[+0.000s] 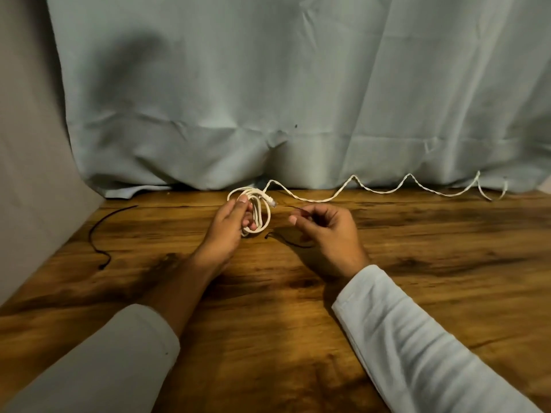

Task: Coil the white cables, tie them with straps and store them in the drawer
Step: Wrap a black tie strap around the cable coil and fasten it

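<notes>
My left hand (231, 226) grips a coiled white cable (262, 208) held upright just above the wooden table (298, 338), with the cable's connector end poking out to the right. My right hand (323, 231) pinches a thin black strap (293, 207) beside the coil; the strap's lower part trails under the hand onto the wood. A second white cable (387, 190) lies uncoiled in wavy loops along the back of the table to the right. No drawer is in view.
Another thin black strap (97, 236) lies curved on the table at the far left. A pale blue-grey cloth (298, 99) hangs behind the table and bunches on its back edge. A grey wall (26, 174) borders the left side.
</notes>
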Demonstrator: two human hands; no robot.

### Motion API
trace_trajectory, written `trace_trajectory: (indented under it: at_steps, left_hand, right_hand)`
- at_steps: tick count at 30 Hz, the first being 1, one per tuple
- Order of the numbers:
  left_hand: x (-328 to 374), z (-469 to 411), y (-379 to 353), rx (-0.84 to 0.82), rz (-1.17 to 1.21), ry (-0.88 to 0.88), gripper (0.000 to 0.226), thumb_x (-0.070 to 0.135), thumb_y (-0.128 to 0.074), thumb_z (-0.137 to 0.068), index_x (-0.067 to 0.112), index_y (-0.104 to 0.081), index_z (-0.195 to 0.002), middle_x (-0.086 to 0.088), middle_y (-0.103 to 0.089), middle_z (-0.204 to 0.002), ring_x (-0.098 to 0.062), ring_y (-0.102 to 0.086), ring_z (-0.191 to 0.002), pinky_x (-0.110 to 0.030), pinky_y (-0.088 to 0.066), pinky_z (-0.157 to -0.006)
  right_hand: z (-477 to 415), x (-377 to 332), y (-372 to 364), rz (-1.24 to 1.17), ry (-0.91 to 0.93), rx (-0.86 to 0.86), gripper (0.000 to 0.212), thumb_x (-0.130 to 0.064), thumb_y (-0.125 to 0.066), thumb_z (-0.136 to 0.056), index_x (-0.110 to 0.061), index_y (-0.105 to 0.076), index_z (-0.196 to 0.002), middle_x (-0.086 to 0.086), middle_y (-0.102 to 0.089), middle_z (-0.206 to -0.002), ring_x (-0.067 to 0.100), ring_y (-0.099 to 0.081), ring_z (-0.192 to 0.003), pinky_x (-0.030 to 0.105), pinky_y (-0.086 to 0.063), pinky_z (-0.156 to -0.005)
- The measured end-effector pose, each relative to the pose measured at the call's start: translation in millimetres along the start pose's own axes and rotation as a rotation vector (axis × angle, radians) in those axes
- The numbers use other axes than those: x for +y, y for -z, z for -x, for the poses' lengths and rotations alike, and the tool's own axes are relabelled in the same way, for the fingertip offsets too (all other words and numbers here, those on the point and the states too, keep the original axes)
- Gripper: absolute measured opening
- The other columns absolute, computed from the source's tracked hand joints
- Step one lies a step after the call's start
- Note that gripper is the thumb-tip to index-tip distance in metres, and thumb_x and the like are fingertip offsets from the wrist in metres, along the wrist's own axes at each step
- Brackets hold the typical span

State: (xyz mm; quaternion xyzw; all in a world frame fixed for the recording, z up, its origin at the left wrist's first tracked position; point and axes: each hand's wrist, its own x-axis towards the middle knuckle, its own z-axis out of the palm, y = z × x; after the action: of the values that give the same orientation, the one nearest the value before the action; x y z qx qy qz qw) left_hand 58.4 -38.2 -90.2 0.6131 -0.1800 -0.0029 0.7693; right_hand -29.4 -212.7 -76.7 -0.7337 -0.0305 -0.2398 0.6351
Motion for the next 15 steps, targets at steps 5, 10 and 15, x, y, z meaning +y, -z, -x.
trace_trajectory:
  at_steps: [5,10,15]
  left_hand:
    - [-0.9,-0.7,-0.7,-0.018,-0.007,0.006,0.034,0.028,-0.04,-0.111,0.013,-0.057,-0.086,0.01,-0.046,-0.054,-0.007,-0.048,-0.057,-0.021,-0.046,-0.062]
    - [-0.2,1.3,-3.5,-0.029,-0.013,-0.023,0.033,0.024,-0.038,-0.111,0.012,-0.055,-0.085,0.008,-0.043,-0.055,-0.011,-0.046,-0.059,-0.017,-0.045,-0.059]
    - [-1.7,1.2,-3.4,-0.04,-0.045,-0.024,0.033,0.024,-0.038,-0.111,0.012,-0.055,-0.085,0.007,-0.042,-0.056,-0.012,-0.046,-0.06,-0.02,-0.045,-0.061]
  right_hand:
    - [-4.1,8.4,5.7,0.411,0.174,0.109,0.009,-0.024,-0.072,-0.097,-0.02,-0.08,-0.097,-0.011,-0.076,-0.087,0.005,-0.07,-0.084,0.032,-0.058,-0.08]
    - [-1.5,9.7,1.1,0.559,0.163,-0.028,0.023,-0.032,-0.06,-0.104,-0.019,-0.078,-0.105,-0.011,-0.076,-0.094,0.0,-0.067,-0.087,0.025,-0.049,-0.077]
    - [-2.2,6.8,1.9,0.322,0.081,0.066,0.038,-0.039,-0.047,-0.109,-0.02,-0.073,-0.089,-0.022,-0.058,-0.059,0.0,-0.051,-0.061,0.025,-0.041,-0.064]
